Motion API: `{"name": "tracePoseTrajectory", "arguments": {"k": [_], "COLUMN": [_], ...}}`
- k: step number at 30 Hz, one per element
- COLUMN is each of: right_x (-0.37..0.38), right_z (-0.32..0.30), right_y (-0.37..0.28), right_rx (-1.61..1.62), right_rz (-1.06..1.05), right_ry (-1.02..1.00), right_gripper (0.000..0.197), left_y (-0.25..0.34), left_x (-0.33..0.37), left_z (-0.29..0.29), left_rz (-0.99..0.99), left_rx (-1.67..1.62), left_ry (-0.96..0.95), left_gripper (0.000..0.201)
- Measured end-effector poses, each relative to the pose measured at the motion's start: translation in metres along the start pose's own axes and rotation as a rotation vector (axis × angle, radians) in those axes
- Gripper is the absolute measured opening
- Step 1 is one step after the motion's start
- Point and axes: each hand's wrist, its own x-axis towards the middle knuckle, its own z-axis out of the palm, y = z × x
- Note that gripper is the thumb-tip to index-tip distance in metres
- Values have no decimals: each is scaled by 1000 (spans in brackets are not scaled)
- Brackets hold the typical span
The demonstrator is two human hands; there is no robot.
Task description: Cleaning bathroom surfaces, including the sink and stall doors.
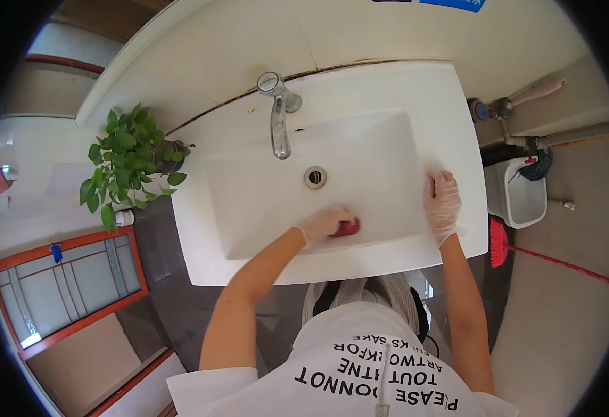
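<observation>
Red pad: It was held low in the sink's bowl, near the front side. Whether it was a cloth or a sponge could not be told.
Left hand: It was covered by a thin, see-through glove. Its fingers were bent over the red pad, and the pad was gripped under them.
Right hand: It was covered by the same kind of glove and was placed over the sink's right edge. Its fingers were curled in; whether anything was held inside could not be told.
Sink: It was white and wide, and a dark line was seen along its back, by the wall.
Drain: It was set in the bowl, farther back than the pad.
Tap: It was shiny and was pointed down at the bowl.
Plant: Its green leaves were spread beside the sink's left side.
White bin: It was placed to the right of the sink.
Broom: Its red head was seen just below the bin.
</observation>
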Motion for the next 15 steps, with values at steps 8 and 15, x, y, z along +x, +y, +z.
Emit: {"name": "tracePoseTrajectory", "arguments": {"k": [8, 15], "right_x": [-1, -1], "right_z": [0, 1], "right_y": [2, 2], "right_rx": [5, 38], "right_rz": [0, 5], "right_ry": [-16, -5], "right_gripper": [16, 17], "left_y": [-17, -44], "left_x": [-65, -113], "left_z": [-58, -118], "left_rz": [-159, -55], "left_rx": [1057, 685], "left_ry": [-183, 555], "left_gripper": [14, 12]}}
